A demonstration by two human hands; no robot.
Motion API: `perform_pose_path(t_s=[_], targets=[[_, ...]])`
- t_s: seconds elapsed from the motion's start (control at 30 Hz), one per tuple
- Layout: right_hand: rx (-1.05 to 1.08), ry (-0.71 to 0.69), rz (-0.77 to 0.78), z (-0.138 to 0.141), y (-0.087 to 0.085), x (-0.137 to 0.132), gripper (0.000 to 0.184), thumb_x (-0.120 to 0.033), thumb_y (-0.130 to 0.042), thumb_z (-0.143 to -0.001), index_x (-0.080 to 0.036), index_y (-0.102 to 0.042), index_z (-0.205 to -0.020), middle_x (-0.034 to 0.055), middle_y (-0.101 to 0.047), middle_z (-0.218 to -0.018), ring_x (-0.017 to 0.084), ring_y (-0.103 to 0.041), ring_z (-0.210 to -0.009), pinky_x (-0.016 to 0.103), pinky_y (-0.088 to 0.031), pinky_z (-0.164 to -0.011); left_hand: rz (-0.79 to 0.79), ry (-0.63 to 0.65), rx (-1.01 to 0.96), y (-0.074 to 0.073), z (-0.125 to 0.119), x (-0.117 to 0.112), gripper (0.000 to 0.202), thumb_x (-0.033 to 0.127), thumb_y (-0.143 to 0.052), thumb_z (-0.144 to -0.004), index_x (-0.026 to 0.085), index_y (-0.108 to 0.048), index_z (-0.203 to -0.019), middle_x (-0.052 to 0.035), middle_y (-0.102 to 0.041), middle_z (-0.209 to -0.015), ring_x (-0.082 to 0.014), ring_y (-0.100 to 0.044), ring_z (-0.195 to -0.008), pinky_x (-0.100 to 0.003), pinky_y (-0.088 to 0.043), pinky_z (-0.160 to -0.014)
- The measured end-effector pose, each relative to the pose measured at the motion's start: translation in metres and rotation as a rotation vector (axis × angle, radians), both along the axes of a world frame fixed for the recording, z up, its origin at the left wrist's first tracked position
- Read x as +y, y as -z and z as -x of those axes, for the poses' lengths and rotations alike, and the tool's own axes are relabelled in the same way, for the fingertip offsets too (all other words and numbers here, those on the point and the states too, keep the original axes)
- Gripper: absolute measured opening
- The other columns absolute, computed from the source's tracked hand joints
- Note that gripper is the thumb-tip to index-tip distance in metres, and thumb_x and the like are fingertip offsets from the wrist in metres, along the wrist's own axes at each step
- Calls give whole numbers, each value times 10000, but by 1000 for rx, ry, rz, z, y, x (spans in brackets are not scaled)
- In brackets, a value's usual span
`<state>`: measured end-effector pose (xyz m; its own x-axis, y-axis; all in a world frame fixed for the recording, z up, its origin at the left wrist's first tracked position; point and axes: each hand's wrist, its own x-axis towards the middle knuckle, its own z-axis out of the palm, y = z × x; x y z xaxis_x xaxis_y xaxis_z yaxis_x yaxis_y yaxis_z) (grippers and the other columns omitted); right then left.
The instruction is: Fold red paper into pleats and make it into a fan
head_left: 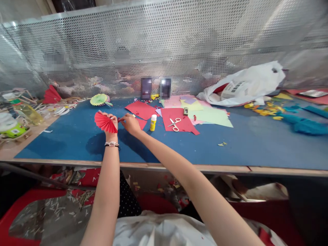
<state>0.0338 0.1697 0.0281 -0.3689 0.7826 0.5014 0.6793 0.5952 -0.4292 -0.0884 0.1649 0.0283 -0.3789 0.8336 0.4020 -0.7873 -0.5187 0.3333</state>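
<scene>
A pleated red paper fan (105, 123) is held up over the blue table by my left hand (111, 119), its fingers closed behind the folds. Close to the fan's right edge, my right hand (131, 123) pinches a small dark red piece (119, 119), too small to make out. Right of that hand stands a yellow glue stick (153, 123) with a white cap. White-handled scissors (175, 124) lie on a red sheet of paper (166, 116). Another red sheet (140, 108) lies behind my right hand.
Pastel paper sheets (215, 116) and a small sharpener-like block (186, 111) lie beyond the scissors. A yellow-green paper fan (98, 99) is at the back left. A white plastic bag (246, 85) sits against the perforated metal screen (164, 41). A bottle (28, 111) stands far left.
</scene>
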Motion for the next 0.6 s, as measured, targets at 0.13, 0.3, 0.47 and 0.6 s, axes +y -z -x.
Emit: perform_pose_path(t_s=[0.13,0.3,0.47,0.6], targets=[[96,-69,-315,-62,-22,-21,224,-219,-483,-901,-205,-684,-998,68,-623,-978,197,-539,-945,315,-441,-824,16,6,-32,0,-6,2,454,191,-203,-986,248,-651,-950,-12,-599,-744,-82,-467,-600,-206,-366,-599],[125,196,-559,-154,-24,-29,217,-242,-469,-906,-239,-676,-971,68,-597,-935,224,-518,-922,392,-429,-836,106,18,59,0,-13,4,412,191,-243,-983,273,-643,-927,6,-591,-739,-78,-446,-591,-220,-339,-619],[109,283,-564,-179,-6,-26,218,-217,-474,-888,-231,-679,-960,72,-590,-926,224,-506,-883,387,-441,-805,162,-13,256,-2,-15,5,463,239,-180,-995,264,-640,-950,2,-597,-739,-87,-419,-614,-232,-326,-649],[78,276,-518,-163,-6,-27,250,-214,-439,-909,-220,-678,-983,91,-591,-986,233,-487,-925,382,-424,-808,266,-12,651,-4,-34,0,334,342,-330,-957,250,-651,-963,-13,-636,-822,-104,-491,-719,-240,-365,-711]])
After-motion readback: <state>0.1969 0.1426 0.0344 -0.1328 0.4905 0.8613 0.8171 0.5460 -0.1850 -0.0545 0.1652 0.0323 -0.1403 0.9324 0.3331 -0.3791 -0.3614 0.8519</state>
